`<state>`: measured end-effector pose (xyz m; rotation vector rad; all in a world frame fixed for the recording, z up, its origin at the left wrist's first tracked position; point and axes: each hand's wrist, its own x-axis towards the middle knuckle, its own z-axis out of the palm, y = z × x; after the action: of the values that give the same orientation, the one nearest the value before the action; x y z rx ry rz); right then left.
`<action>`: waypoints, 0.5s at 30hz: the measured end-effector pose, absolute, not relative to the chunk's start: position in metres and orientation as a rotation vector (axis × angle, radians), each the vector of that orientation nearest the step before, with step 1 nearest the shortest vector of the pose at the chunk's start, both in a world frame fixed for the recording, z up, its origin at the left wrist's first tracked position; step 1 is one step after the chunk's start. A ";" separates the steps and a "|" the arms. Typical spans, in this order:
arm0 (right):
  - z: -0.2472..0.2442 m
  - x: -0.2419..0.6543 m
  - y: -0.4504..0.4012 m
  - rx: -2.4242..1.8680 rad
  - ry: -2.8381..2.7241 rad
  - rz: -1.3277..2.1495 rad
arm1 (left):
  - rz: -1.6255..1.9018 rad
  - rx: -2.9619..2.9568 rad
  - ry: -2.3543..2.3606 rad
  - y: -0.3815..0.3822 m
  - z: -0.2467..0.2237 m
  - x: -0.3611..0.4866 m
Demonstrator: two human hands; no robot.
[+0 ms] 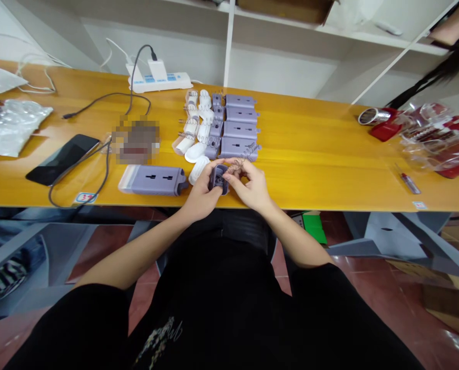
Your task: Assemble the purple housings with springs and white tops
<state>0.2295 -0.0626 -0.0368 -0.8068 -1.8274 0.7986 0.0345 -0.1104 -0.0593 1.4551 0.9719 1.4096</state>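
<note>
The left hand (203, 191) has its fingers clamped around a purple case (219, 178) at the near edge of the table (310, 164), open end facing the camera. The right hand (251, 186) pinches a spring (237, 165) beside that opening. A firm left grip and a light pinch, keeping the coil unbent, seem best here.

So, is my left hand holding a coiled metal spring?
No, your left hand holds a purple plastic housing; your right hand pinches the coiled metal spring.
</note>
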 end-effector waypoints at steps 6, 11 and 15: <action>-0.038 0.229 -0.062 -0.823 -1.816 0.796 | 1.386 1.418 0.962 -0.110 -0.063 0.034; -0.035 0.228 -0.062 -0.767 -1.823 0.805 | 1.398 1.458 1.005 -0.110 -0.062 0.033; -0.035 0.228 -0.062 -0.786 -1.851 0.804 | 1.376 1.460 0.988 -0.110 -0.063 0.032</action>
<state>0.2279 -0.0615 -0.0346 -0.7859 -1.8509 0.8038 0.0323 -0.1105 -0.0631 1.4603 0.9882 1.3763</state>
